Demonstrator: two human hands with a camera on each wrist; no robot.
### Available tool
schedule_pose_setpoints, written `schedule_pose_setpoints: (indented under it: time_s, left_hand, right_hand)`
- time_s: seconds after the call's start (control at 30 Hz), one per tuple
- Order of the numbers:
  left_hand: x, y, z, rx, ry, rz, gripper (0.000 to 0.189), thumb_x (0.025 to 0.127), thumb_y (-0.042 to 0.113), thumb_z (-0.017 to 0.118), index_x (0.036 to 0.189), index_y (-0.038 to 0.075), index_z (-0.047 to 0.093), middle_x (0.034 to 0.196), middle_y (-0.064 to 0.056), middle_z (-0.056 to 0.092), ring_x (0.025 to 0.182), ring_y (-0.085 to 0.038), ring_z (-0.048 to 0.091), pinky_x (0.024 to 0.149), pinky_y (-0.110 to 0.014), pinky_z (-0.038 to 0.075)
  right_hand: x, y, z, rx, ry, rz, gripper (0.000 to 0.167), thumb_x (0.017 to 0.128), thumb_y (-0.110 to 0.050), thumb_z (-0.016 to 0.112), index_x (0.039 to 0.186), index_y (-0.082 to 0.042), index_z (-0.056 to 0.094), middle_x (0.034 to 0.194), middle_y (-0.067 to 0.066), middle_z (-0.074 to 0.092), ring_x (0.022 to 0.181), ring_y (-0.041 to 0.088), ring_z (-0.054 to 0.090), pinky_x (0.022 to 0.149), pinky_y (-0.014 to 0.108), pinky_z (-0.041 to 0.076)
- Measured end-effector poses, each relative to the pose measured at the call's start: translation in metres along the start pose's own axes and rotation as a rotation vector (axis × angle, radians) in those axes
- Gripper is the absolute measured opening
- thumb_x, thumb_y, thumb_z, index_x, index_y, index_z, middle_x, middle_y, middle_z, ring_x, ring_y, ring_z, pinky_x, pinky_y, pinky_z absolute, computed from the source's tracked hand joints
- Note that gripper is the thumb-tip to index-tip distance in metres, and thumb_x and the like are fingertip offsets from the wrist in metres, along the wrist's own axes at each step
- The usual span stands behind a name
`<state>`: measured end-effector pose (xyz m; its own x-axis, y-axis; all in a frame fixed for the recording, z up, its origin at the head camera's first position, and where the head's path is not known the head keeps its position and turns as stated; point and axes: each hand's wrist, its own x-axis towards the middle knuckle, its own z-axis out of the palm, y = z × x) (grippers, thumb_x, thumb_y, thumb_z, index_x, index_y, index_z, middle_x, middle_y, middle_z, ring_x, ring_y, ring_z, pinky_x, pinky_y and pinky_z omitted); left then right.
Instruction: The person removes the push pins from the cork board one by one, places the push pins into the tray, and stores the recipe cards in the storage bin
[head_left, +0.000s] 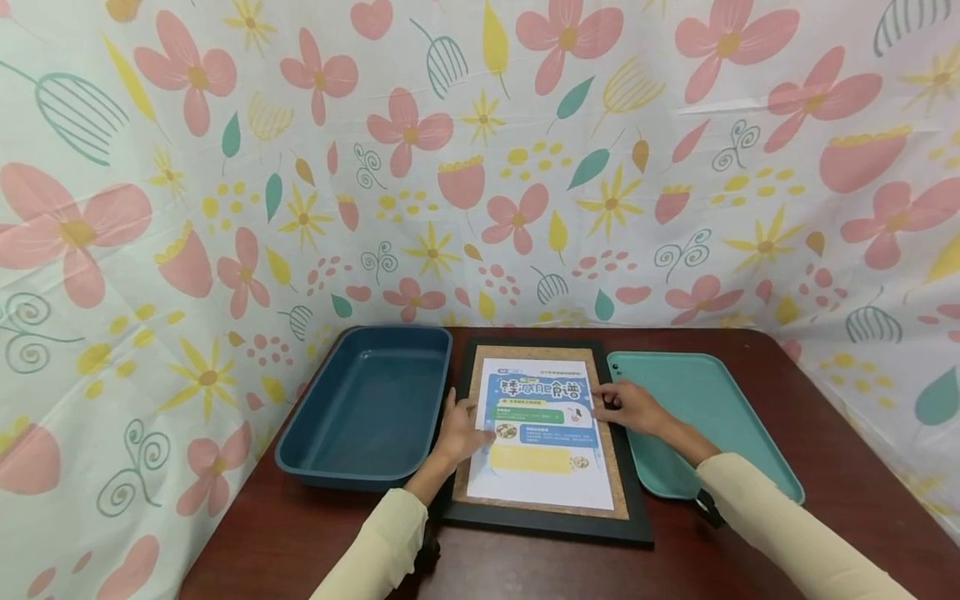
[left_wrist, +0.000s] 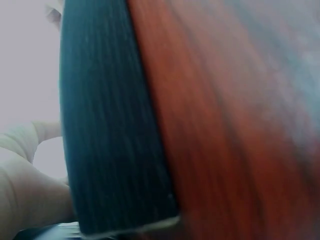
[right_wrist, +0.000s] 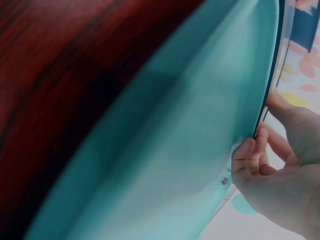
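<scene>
A printed sheet (head_left: 551,487) with blue, green and yellow blocks lies on the brown board (head_left: 480,362) of a black picture frame (head_left: 551,527). My left hand (head_left: 456,429) rests at the sheet's left side, thumb over the paper and fingers toward the frame's left edge. Across from it, my right hand (head_left: 633,407) touches the sheet's right edge with thumb and index finger apart. In the left wrist view the frame's dark side (left_wrist: 115,130) covers much of my left hand (left_wrist: 30,185). My right hand (right_wrist: 285,160) shows its other fingers bent beside the frame edge.
Left of the frame stands a deep dark-blue tray (head_left: 360,408). A shallow turquoise tray (head_left: 720,400) lies close on the right, beneath my right forearm. All sit on a dark red-brown table (head_left: 510,571) before a flower-patterned cloth (head_left: 465,208).
</scene>
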<state>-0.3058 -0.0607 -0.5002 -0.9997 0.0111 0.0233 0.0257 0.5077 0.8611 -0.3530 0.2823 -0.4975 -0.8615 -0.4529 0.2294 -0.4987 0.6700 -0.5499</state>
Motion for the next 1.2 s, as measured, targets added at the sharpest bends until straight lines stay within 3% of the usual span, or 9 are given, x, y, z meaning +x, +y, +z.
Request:
schedule_pose_setpoints:
  time_s: [0.1,0.2,0.33,0.6,0.9,1.07,1.2]
  left_hand:
    - [0.000,0.003,0.000,0.010,0.024,0.014,0.071,0.082,-0.001,0.084,0.145,-0.006,0.052,0.169,-0.023,0.022,0.156,-0.044,0.017,0.118,-0.059,0.032]
    - [-0.001,0.005,-0.001,-0.001,0.036,0.053,0.070,0.085,-0.003,0.079,0.148,-0.004,0.049,0.159,-0.025,0.041,0.151,-0.042,0.032,0.117,-0.058,0.034]
    - [-0.001,0.008,-0.001,-0.078,0.039,0.093,0.065,0.091,-0.007,0.069,0.151,-0.002,0.044,0.145,-0.025,0.056,0.135,-0.041,0.053,0.108,-0.055,0.046]
    - [-0.002,0.010,0.002,-0.257,0.101,-0.009,0.060,0.092,-0.011,0.055,0.150,0.005,0.049,0.142,-0.022,0.059,0.135,-0.037,0.053,0.103,-0.050,0.047]
    - [-0.001,0.019,-0.002,-0.355,0.167,-0.020,0.062,0.090,-0.016,0.051,0.149,0.006,0.051,0.142,-0.021,0.060,0.123,-0.035,0.061,0.095,-0.043,0.048]
    - [0.000,0.030,-0.019,-0.406,0.180,-0.033,0.062,0.091,-0.015,0.053,0.149,0.007,0.052,0.144,-0.020,0.059,0.121,-0.035,0.062,0.098,-0.046,0.048]
    - [0.003,0.037,-0.042,-0.438,0.182,-0.031,0.063,0.091,-0.015,0.055,0.150,0.005,0.051,0.143,-0.020,0.061,0.118,-0.035,0.064,0.096,-0.046,0.051]
  right_hand:
    - [0.000,-0.001,0.001,0.005,0.002,0.004,0.047,0.093,-0.011,0.079,0.129,0.015,0.065,0.088,0.012,0.056,0.073,0.017,0.042,0.063,0.027,0.033]
    - [0.000,-0.001,0.000,0.006,0.002,0.013,0.046,0.093,-0.011,0.079,0.130,0.014,0.065,0.089,0.013,0.057,0.074,0.018,0.042,0.063,0.027,0.033]
    - [-0.001,0.000,-0.001,0.002,0.004,0.013,0.047,0.094,-0.012,0.079,0.131,0.014,0.064,0.089,0.012,0.057,0.073,0.018,0.042,0.063,0.027,0.033]
    - [-0.002,0.002,0.002,-0.010,0.013,0.014,0.048,0.095,-0.016,0.078,0.132,0.011,0.065,0.091,0.009,0.057,0.075,0.017,0.042,0.065,0.028,0.033]
    - [-0.004,0.000,0.002,-0.024,0.020,0.019,0.048,0.099,-0.015,0.073,0.135,0.014,0.060,0.101,0.013,0.061,0.082,0.019,0.047,0.069,0.031,0.039]
    - [-0.003,-0.001,0.001,-0.025,0.017,0.000,0.047,0.099,-0.012,0.073,0.133,0.017,0.060,0.103,0.016,0.063,0.083,0.019,0.048,0.069,0.031,0.040]
    - [-0.004,-0.001,0.001,-0.024,0.017,-0.016,0.046,0.098,-0.011,0.073,0.133,0.017,0.060,0.106,0.018,0.065,0.085,0.020,0.051,0.071,0.032,0.043]
